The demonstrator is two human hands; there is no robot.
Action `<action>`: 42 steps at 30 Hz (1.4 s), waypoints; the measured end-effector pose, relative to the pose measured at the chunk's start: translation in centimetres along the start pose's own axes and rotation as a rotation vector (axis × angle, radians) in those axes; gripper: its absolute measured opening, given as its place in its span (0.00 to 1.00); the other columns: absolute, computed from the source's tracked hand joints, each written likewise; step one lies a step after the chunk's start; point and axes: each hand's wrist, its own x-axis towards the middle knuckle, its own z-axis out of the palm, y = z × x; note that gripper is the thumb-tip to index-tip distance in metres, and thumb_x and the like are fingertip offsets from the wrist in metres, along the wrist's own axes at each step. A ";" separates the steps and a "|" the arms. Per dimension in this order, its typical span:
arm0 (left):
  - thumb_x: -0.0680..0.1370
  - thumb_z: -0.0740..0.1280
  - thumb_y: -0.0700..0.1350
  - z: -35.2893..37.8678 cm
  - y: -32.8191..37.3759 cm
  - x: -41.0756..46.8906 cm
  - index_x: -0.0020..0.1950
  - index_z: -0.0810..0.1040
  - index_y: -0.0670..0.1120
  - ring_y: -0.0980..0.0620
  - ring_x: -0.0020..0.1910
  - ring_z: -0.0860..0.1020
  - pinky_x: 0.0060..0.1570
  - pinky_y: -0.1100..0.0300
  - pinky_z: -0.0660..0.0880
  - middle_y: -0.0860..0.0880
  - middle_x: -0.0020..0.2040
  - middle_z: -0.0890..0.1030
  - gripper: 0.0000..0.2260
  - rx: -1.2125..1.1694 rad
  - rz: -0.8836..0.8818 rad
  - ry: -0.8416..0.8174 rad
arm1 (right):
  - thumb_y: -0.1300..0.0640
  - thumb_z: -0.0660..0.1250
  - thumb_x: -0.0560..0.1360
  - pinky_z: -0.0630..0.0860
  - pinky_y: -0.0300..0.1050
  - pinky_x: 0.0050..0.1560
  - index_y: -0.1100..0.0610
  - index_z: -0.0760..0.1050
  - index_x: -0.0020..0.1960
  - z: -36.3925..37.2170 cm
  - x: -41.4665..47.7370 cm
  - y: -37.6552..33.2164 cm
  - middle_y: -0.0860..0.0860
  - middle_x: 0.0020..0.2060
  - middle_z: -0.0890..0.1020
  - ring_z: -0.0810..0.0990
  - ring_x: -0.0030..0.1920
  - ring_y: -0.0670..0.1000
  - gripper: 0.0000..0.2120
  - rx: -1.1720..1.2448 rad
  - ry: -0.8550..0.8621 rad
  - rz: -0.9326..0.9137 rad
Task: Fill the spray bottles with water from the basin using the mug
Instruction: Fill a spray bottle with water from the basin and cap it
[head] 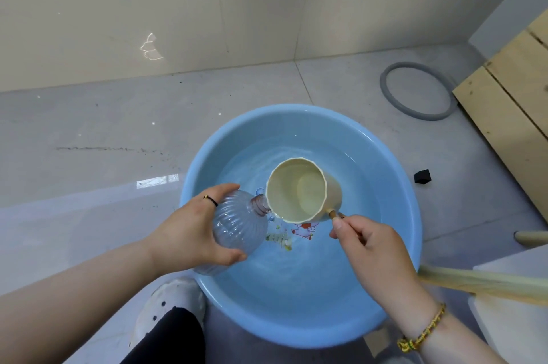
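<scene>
Our left grip curls round the clear ribbed spray bottle, which is tilted over the blue basin. Our right grip pinches the handle of the cream mug, whose tipped rim touches the spray bottle's neck above the water.

The basin is light blue with a cartoon print in red, green and yellow on its bottom, and the mug is pale cream with a brown handle. The bottle is clear, faintly violet, with ribs all round. The floor is pale grey, 1 ring on it grey, 1 small block black, the shoe white with black dots, the bracelet yellow and green.
</scene>
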 end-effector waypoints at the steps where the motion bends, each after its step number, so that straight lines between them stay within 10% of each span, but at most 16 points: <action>1: 0.48 0.62 0.66 0.0 0.0 0.0 0.71 0.57 0.53 0.66 0.58 0.63 0.53 0.78 0.56 0.63 0.60 0.63 0.52 0.003 0.001 0.001 | 0.57 0.62 0.76 0.63 0.32 0.27 0.69 0.76 0.37 0.0 0.0 0.0 0.43 0.17 0.68 0.69 0.25 0.41 0.16 -0.007 0.008 -0.018; 7: 0.48 0.63 0.66 0.0 0.0 0.2 0.71 0.57 0.52 0.66 0.58 0.63 0.54 0.77 0.56 0.62 0.60 0.64 0.52 0.008 0.006 -0.003 | 0.56 0.62 0.76 0.62 0.36 0.30 0.70 0.76 0.38 0.1 0.1 0.2 0.53 0.23 0.69 0.67 0.31 0.46 0.17 -0.072 0.071 -0.114; 23: 0.48 0.62 0.66 0.0 0.1 0.2 0.71 0.57 0.53 0.67 0.57 0.62 0.50 0.83 0.53 0.63 0.59 0.63 0.52 0.020 0.017 -0.007 | 0.60 0.64 0.75 0.65 0.28 0.33 0.61 0.75 0.32 0.3 0.1 0.6 0.30 0.23 0.73 0.71 0.31 0.40 0.13 -0.114 0.078 -0.214; 31: 0.48 0.62 0.66 -0.1 0.1 0.2 0.71 0.57 0.52 0.67 0.57 0.63 0.50 0.84 0.53 0.62 0.59 0.63 0.52 0.024 0.021 -0.007 | 0.53 0.59 0.70 0.61 0.35 0.31 0.48 0.63 0.26 0.7 0.1 0.5 0.43 0.19 0.70 0.67 0.28 0.44 0.14 -0.135 0.124 -0.299; 42: 0.48 0.62 0.66 -0.1 0.1 0.3 0.71 0.58 0.53 0.67 0.57 0.63 0.50 0.83 0.54 0.63 0.59 0.64 0.52 0.025 0.016 -0.010 | 0.49 0.58 0.71 0.61 0.29 0.31 0.43 0.53 0.25 1.2 0.2 1.2 0.30 0.30 0.73 0.70 0.33 0.34 0.19 -0.174 0.162 -0.375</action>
